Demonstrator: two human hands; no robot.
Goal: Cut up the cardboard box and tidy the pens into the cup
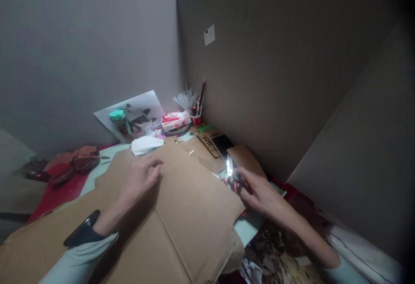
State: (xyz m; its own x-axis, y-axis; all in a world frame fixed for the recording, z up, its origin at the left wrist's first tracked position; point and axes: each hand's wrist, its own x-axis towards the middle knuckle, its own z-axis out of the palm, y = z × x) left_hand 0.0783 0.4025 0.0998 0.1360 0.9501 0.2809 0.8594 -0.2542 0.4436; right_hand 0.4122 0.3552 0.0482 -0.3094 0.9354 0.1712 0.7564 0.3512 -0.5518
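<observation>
A large sheet of brown cardboard (194, 202) with fold creases covers most of the table in front of me. Over its left part is my left hand (142, 178), fingers loosely curled and a gap beside the thumb, with nothing visible in it. Past the sheet's right edge, my right hand (254, 189) has its fingers at the red handles of a pair of scissors (230, 167). The blades point away from me and shine brightly. Part of the handles is hidden by my fingers. A dark phone-like slab (223, 145) lies just behind the scissors.
At the back stand a cup (195, 119) of brushes and white sticks, a red-and-white packet (175, 121) and a leaning printed picture (132, 113). White cloth or tissue (147, 145) lies behind the cardboard. Reddish-brown objects (76, 163) sit left. Scraps (275, 253) pile at lower right.
</observation>
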